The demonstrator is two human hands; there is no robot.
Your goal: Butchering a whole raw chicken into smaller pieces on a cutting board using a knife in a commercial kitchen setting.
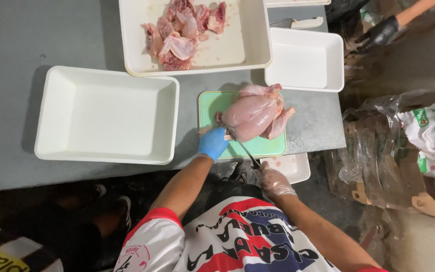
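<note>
Pinching the near end of a whole raw chicken [255, 115], the left hand [212, 143] in a blue glove has its grip closed on the bird's wing/neck area, prob. to keep it steady on the green cutting board [268, 147]. The right hand [274, 182], in a clear plastic glove, has its grip wrapped around a knife [243, 148] handle; the blade runs up & left from that grip to the bird right beside the left grip, so holding hand & edge meet at one spot. Board sits at the counter [21, 40] edge, close to the body. Left of the left grip: an empty white tray [56, 121]. Beyond both grips: a bigger white tray [237, 45] w/ cut chicken pieces [179, 32], within reach. Far right of the right grip, another person's black-gloved hand [381, 32] works separately.
</note>
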